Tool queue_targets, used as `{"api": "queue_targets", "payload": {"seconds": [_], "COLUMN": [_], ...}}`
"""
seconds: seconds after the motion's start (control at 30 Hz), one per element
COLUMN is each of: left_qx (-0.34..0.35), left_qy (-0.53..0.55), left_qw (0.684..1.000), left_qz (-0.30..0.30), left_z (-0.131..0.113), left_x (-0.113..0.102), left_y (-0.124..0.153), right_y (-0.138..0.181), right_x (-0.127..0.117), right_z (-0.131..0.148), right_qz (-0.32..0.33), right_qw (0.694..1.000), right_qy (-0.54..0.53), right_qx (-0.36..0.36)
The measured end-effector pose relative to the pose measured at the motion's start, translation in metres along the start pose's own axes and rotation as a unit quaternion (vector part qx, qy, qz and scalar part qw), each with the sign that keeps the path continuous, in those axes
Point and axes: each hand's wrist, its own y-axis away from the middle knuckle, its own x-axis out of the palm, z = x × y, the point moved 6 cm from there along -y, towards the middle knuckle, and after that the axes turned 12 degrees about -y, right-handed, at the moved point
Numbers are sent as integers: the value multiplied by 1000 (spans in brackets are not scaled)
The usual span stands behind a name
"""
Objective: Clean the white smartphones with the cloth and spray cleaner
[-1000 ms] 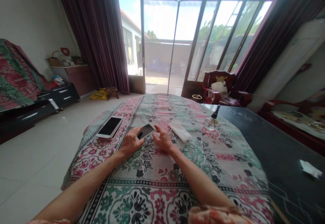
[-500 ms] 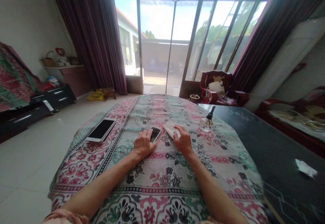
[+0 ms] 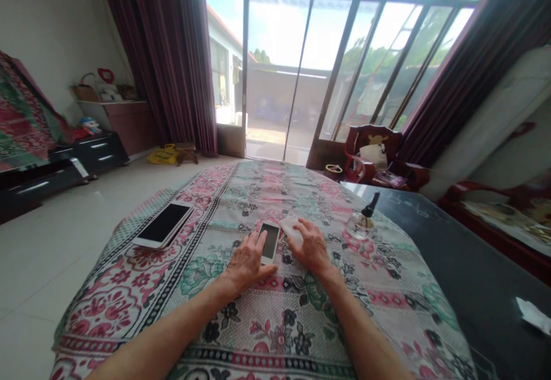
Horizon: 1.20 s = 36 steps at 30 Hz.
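Note:
A small white smartphone (image 3: 270,243) lies face up on the patterned tablecloth (image 3: 275,317), its dark screen showing. My left hand (image 3: 249,256) holds it from the left, fingers along the long edge and thumb near its lower end. Just to the right, my right hand (image 3: 310,247) has its curled fingers on a folded white tissue (image 3: 291,229), which lies close to the phone's upper right corner and is partly hidden by the fingers. A larger white tablet (image 3: 166,223) rests farther left. Right of my right hand stands a clear spray bottle (image 3: 360,224) with a black nozzle.
A black table (image 3: 430,242) adjoins on the right, with a crumpled white tissue (image 3: 534,315) on it. Beyond are a red wooden chair (image 3: 372,153) and glass doors (image 3: 275,93). A yellow bag (image 3: 163,154) lies on the floor at left.
The phone has turned more upright and lies nearer to me, my left hand moving with it. My right hand and the tissue remain beside it. The view has shifted slightly.

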Motion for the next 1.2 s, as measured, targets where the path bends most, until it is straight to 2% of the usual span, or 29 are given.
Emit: {"api": "queue_targets", "payload": {"seconds": [0.17, 0.27, 0.43, 0.53, 0.6, 0.7, 0.87, 0.97, 1.03, 1.13, 1.17, 1.2], "left_qx": [3, 5, 16, 35, 55, 73, 80, 84, 81, 78, 79, 78], "left_qy": [-4, -5, 13, 32, 46, 61, 67, 68, 67, 65, 66, 68], "left_qw": [1000, 1000, 1000, 998, 996, 994, 992, 992, 993, 993, 993, 993], "left_qz": [-8, -10, -22, -37, -48, -61, -66, -63, -61, -59, -57, -56], "left_z": [-1, -1, -3, -6, -10, -14, -15, -15, -15, -14, -14, -14], "left_x": [1, 1, 2, 3, 4, 5, 3, 1, 2, 4, 4, 5], "left_y": [-1, -1, -1, -1, 0, 1, 2, 2, 2, 2, 2, 1], "right_y": [5, 6, 5, 1, -2, -4, -5, -3, -2, 1, 2, 2], "right_x": [13, 17, 14, 1, -8, -16, -17, -14, -6, 15, 20, 23], "right_z": [0, 1, 0, -8, -18, -32, -42, -46, -44, -34, -30, -27], "right_qz": [82, 97, 74, 18, -21, -52, -87, -92, -68, 8, 32, 45], "right_qw": [996, 994, 997, 999, 994, 977, 950, 916, 878, 821, 814, 821], "right_qy": [30, 45, 30, -16, -60, -140, -251, -336, -414, -509, -520, -513], "right_qx": [-4, -3, 16, 47, 93, 156, 167, 200, 230, 260, 257, 248]}}
